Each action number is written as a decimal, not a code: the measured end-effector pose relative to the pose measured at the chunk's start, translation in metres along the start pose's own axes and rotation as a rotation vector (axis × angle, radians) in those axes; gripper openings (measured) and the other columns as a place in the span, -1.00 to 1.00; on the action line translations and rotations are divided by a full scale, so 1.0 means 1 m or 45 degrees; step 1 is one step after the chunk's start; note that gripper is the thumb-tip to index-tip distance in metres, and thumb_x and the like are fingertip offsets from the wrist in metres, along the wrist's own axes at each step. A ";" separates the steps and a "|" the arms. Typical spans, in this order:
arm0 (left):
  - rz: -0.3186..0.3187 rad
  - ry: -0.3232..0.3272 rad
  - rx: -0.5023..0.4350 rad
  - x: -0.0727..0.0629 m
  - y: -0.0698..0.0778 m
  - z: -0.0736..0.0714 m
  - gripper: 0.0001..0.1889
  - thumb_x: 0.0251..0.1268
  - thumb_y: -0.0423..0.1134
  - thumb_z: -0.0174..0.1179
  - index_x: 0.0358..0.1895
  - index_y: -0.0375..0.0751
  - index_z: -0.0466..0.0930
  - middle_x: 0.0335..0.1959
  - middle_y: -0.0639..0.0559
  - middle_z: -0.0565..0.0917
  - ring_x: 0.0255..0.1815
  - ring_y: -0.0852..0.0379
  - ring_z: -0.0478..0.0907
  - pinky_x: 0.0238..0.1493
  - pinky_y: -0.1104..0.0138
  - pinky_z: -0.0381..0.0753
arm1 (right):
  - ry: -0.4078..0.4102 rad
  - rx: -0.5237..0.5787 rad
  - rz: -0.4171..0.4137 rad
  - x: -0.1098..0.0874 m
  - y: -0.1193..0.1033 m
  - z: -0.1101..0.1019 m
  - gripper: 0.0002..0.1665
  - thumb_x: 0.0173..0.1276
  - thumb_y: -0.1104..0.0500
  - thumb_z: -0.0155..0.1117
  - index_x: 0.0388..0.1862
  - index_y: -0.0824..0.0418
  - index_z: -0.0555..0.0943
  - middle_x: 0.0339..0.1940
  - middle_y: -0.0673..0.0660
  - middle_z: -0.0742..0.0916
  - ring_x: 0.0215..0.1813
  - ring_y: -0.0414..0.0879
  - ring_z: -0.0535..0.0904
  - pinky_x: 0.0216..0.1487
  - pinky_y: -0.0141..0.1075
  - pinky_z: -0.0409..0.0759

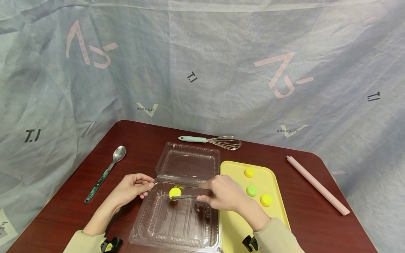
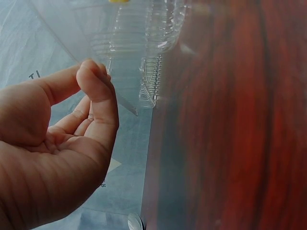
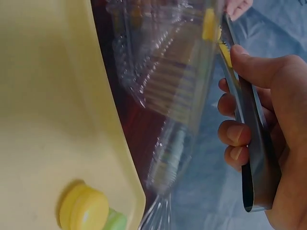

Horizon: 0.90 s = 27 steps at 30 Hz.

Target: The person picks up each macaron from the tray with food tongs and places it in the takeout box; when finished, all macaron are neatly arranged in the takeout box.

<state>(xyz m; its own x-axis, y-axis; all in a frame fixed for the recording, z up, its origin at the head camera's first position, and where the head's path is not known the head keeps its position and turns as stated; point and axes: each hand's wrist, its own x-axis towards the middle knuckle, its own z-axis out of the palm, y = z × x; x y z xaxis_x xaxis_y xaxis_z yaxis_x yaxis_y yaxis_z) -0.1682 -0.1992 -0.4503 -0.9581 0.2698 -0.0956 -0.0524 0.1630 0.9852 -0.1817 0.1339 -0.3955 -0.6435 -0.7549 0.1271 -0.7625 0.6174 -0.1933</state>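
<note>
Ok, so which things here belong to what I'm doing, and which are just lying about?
Likely part of the job:
tongs in your right hand
yellow macaron at their tips
clear container, left hand at its edge
yellow tray with more macarons

Apparently just lying about:
spoon
whisk
pink rod

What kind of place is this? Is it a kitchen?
I can't be sure; maybe a little practice corner. A printed cloth hangs behind a dark red table, where a whisk and a clear plastic box lie.
</note>
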 end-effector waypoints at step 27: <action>0.034 -0.015 -0.007 0.000 -0.001 0.001 -0.69 0.39 -0.41 0.22 0.03 -0.66 0.50 -0.40 -0.04 0.63 -0.49 0.21 0.55 -0.42 0.41 0.61 | -0.071 -0.075 -0.012 0.016 -0.013 0.030 -0.57 0.32 -0.19 0.36 -0.04 0.08 0.78 -0.28 -0.08 0.80 -0.56 -0.41 0.45 -0.45 -0.41 0.56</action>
<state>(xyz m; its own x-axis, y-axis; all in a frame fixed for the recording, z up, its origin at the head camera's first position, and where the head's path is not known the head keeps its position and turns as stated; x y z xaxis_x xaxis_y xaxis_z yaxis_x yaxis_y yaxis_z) -0.1681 -0.1988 -0.4516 -0.9558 0.2853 -0.0710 -0.0286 0.1504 0.9882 -0.1797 0.1071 -0.4199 -0.6327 -0.7708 0.0740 -0.7722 0.6210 -0.1345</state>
